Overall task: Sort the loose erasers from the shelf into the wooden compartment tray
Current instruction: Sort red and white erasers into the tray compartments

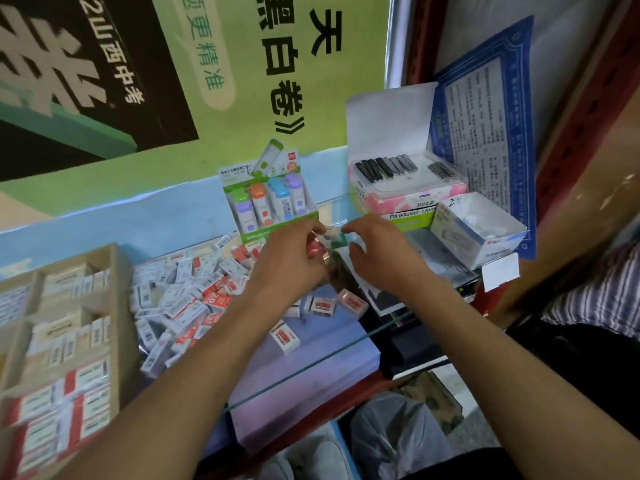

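Above the shelf (311,344), erasers (313,249) were pinched in the left hand (291,259); a small piece was pinched by the right hand (375,251). Overfilled, curled fingers could spill some.

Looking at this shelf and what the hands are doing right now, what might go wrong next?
Left hand already grips several erasers while both hands pinch something small, so one may slip. The loose erasers near the glass shelf edge could get nudged off. The pile mixes red and white wrappers, inviting missorting into the wooden tray.
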`<state>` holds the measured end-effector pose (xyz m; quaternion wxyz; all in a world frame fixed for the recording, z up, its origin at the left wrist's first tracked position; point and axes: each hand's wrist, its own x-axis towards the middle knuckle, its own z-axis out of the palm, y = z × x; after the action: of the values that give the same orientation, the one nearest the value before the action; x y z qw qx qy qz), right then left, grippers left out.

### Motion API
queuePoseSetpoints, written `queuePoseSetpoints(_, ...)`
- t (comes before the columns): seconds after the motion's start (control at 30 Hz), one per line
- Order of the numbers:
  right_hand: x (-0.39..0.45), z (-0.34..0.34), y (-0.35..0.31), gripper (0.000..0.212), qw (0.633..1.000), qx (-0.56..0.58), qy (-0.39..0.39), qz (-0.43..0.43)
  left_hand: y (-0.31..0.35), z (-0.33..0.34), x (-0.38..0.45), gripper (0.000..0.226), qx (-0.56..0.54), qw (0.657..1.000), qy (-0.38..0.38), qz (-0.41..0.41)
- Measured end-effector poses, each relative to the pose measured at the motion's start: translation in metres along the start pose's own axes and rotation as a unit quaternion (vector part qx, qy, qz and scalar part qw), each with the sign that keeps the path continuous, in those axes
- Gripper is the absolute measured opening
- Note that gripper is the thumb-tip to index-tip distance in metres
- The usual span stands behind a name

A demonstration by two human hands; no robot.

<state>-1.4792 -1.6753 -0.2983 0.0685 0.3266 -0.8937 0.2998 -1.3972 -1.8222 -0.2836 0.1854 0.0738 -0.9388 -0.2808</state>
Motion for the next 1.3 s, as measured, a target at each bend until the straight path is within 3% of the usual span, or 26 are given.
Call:
queuePoseSetpoints(0.2, 0.039, 0.026, -0.006, 0.046, 0.986, -0.093, -0.138, -0.006, -0.013, -0.021, -0.01, 0.033, -0.003, 0.999, 0.024, -0.03)
queuePoseSetpoints(0.4, 0.045, 0.035, -0.022, 0.018, 0.987, -0.136, -0.08, 0.019, -0.012, -0.033, -0.027, 0.037, -0.036, 0.998, 0.045, -0.034)
queuePoseSetpoints(0.47, 0.042, 0.03, -0.032, 0.017, 0.993, -0.104, -0.053, 0.029, -0.01, -0.039, -0.035, 0.041, -0.064, 0.996, 0.055, -0.036)
queuePoseSetpoints(0.57, 0.022, 0.019, -0.059, 0.015, 0.998, 0.045, 0.01, 0.05, -0.008, -0.055, -0.049, 0.047, -0.095, 0.991, 0.083, -0.038)
queuePoseSetpoints(0.67, -0.012, 0.009, -0.09, 0.017, 0.991, 0.132, -0.012, -0.009, -0.01, -0.073, -0.069, 0.051, -0.111, 0.987, 0.114, -0.038)
queuePoseSetpoints(0.9, -0.055, 0.005, -0.155, 0.019, 0.973, 0.19, -0.087, -0.098, -0.028, -0.112, -0.152, 0.048, -0.132, 0.976, 0.164, -0.052)
queuePoseSetpoints(1.3, -0.072, 0.031, -0.212, 0.018, 0.955, 0.182, -0.183, -0.146, -0.087, -0.18, -0.224, 0.03, -0.181, 0.948, 0.186, -0.185)
